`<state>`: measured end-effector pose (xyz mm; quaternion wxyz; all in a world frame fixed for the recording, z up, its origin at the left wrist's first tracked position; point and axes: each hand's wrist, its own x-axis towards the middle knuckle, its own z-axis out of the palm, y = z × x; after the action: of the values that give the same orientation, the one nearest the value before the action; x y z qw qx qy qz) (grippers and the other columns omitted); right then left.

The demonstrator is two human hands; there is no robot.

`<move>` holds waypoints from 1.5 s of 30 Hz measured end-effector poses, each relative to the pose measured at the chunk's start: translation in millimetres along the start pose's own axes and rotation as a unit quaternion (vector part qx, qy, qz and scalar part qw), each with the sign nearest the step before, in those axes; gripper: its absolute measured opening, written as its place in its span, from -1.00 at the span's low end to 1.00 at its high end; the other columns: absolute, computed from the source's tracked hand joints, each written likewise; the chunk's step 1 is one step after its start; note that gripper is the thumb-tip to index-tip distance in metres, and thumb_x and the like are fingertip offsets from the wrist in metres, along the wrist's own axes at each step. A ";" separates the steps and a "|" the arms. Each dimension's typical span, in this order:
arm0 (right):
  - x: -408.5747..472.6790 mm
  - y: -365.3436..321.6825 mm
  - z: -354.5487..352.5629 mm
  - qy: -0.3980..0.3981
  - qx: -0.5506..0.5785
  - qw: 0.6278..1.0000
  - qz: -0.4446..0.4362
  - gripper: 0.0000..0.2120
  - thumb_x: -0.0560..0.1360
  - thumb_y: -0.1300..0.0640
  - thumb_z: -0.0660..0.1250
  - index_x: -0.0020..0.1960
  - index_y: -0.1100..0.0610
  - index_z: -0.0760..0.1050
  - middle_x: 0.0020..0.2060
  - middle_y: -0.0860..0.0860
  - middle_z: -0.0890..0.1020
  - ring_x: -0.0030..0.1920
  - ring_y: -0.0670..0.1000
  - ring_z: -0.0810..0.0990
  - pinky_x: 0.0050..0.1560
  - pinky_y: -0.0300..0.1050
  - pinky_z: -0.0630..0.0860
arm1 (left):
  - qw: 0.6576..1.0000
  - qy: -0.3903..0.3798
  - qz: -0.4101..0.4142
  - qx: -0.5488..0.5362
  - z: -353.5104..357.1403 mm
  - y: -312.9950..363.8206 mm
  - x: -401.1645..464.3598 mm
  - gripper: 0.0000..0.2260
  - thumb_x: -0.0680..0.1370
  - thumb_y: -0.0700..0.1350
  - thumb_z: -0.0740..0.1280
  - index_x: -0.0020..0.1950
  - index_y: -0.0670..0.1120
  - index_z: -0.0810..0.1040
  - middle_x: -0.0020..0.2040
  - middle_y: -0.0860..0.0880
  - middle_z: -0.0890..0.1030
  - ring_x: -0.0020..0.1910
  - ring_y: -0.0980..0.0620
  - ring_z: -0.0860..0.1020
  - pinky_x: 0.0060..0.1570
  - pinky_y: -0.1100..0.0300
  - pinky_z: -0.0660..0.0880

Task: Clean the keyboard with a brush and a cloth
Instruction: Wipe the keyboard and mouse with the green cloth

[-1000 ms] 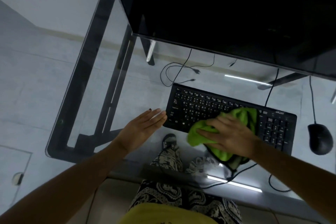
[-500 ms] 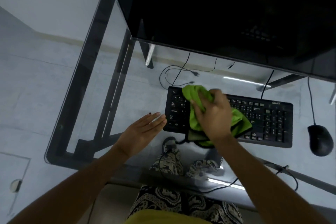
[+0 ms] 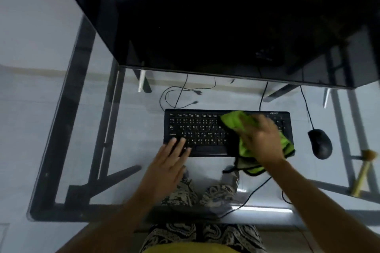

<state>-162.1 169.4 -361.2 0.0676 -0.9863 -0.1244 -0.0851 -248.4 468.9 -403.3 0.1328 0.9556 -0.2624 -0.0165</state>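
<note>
While the left hand lies flat, the right hand clutches the cloth over the glass desk.

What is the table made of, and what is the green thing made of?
The table looks like clear glass on a dark frame: you can see the floor and the person's legs right through it. The green cloth looks like soft fabric, maybe microfiber: it bunches and folds under the right hand.
</note>
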 end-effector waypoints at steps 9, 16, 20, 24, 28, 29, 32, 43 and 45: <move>2.0 -74.7 22.3 0.058 0.050 0.986 0.149 -0.68 0.47 0.00 0.41 0.16 0.11 0.59 -0.02 0.14 0.57 -0.13 0.13 0.52 -0.17 -0.02 0.53 | 0.995 -0.082 0.035 0.042 11.4 15.7 12.1 -0.57 0.64 0.05 0.06 0.47 -0.08 0.31 0.51 -0.15 0.23 0.50 -0.14 0.16 0.42 -0.12 0.12; 1.3 -20.3 10.4 0.041 0.022 0.993 0.104 -0.70 0.46 0.09 0.37 0.16 0.14 0.58 -0.04 0.18 0.57 -0.15 0.18 0.54 -0.19 0.07 0.56 | 0.993 -0.097 0.056 0.048 2.3 11.9 14.2 -0.53 0.66 0.07 -0.10 0.52 -0.09 0.20 0.51 -0.15 0.24 0.49 -0.12 0.17 0.41 -0.08 0.11; 4.9 -4.5 8.5 0.050 -0.002 0.966 0.254 -0.72 0.46 0.08 0.35 0.14 0.14 0.59 -0.06 0.20 0.55 -0.13 0.19 0.52 -0.18 0.07 0.54 | 0.991 -0.118 0.045 0.040 0.4 11.8 19.3 -0.53 0.65 0.06 -0.06 0.52 -0.10 0.21 0.50 -0.15 0.26 0.49 -0.12 0.16 0.43 -0.08 0.06; 27.0 -69.3 15.2 0.012 0.068 0.992 0.105 -0.70 0.47 -0.01 0.35 0.14 0.09 0.57 -0.03 0.09 0.56 -0.12 0.10 0.53 -0.13 0.05 0.56 | 0.990 -0.131 0.043 0.039 -3.3 13.2 22.8 -0.54 0.66 0.06 -0.08 0.51 -0.09 0.20 0.50 -0.16 0.27 0.48 -0.13 0.19 0.40 -0.10 0.13; 33.0 -49.9 5.8 0.003 0.049 0.999 0.000 -0.69 0.43 0.03 0.42 0.14 0.09 0.58 -0.03 0.12 0.57 -0.13 0.13 0.57 -0.10 0.09 0.58 | 0.988 -0.143 0.036 0.045 -8.7 14.8 23.4 -0.53 0.67 0.06 -0.13 0.51 -0.09 0.19 0.50 -0.16 0.27 0.48 -0.13 0.20 0.39 -0.10 0.16; 30.1 -30.8 4.2 0.009 0.038 0.999 0.031 -0.71 0.43 0.08 0.42 0.14 0.11 0.58 -0.04 0.15 0.57 -0.14 0.16 0.57 -0.12 0.12 0.58 | 0.989 -0.140 0.032 0.044 -8.1 14.9 23.0 -0.53 0.67 0.07 -0.14 0.52 -0.09 0.19 0.50 -0.16 0.26 0.48 -0.13 0.20 0.39 -0.10 0.16; 16.7 25.4 -1.7 0.040 0.029 0.978 0.205 -0.72 0.44 0.14 0.42 0.13 0.17 0.59 -0.06 0.24 0.55 -0.14 0.24 0.54 -0.16 0.14 0.56 | 0.988 -0.147 0.024 0.042 -8.9 19.4 23.8 -0.53 0.66 0.05 -0.15 0.52 -0.09 0.18 0.50 -0.15 0.26 0.49 -0.13 0.19 0.40 -0.11 0.15; 26.9 -34.4 -3.7 -0.009 0.051 0.997 0.051 -0.76 0.41 0.12 0.42 0.08 0.10 0.59 -0.05 0.13 0.57 -0.15 0.14 0.57 -0.14 0.07 0.58 | 0.995 -0.102 0.008 0.006 -5.3 20.9 21.3 -0.57 0.63 0.00 -0.04 0.48 -0.07 0.27 0.48 -0.14 0.31 0.46 -0.12 0.22 0.43 -0.05 0.05; 14.0 25.7 -9.3 -0.001 0.026 0.990 0.142 -0.73 0.42 0.17 0.40 0.11 0.14 0.58 -0.07 0.17 0.57 -0.17 0.18 0.56 -0.17 0.11 0.59 | 0.996 -0.091 -0.011 -0.014 -11.2 24.4 24.8 -0.56 0.61 -0.02 -0.02 0.47 -0.07 0.29 0.48 -0.13 0.30 0.46 -0.12 0.23 0.43 -0.04 0.06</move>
<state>-143.6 146.6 -352.3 0.1040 -0.9920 0.0143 -0.0705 -238.0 439.0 -385.1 0.1215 0.9509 -0.2630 -0.1090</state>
